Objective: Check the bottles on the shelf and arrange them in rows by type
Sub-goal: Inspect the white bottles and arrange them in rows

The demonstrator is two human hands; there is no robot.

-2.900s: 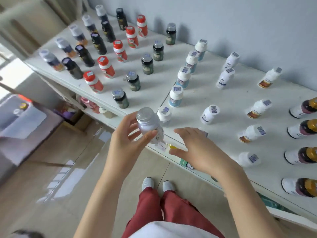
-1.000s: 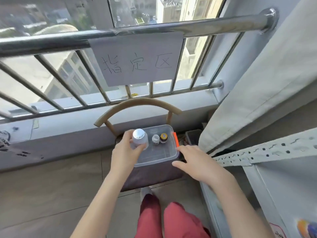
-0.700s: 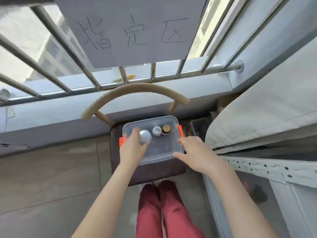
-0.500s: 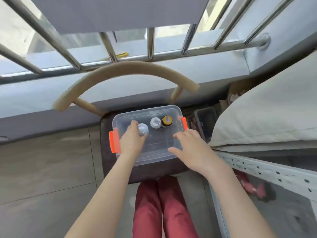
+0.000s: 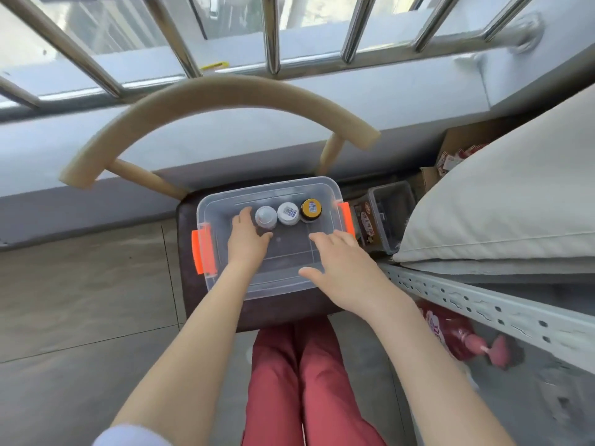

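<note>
Steel window bars point(image 5: 272, 33) and a grey sill filled the top of my head view, with grey floor tiles below. Dark brown chair seat point(image 5: 190, 252) with a curved tan wooden backrest point(image 5: 206, 94) sat under the window. On the seat stood a clear plastic bin with orange latches point(image 5: 206, 220). Three bottles stood upright in a row along its far wall: silver-capped bottle point(image 5: 266, 216), white-capped bottle with a barcode sticker point(image 5: 288, 213) just beside it, then gold-capped dark bottle point(image 5: 311, 209) on the right. My left hand point(image 5: 246, 241) was down inside the bin, fingers curled loosely round the silver-capped bottle, thumb at its near side; I couldn't tell if it was actually gripping or just touching. My right hand point(image 5: 344, 272) hovered over the bin's near right part, fingers spread, holding nothing. White perforated metal shelf rail point(image 5: 483, 304) ran at right, with red trousers point(image 5: 306, 381) below.
</note>
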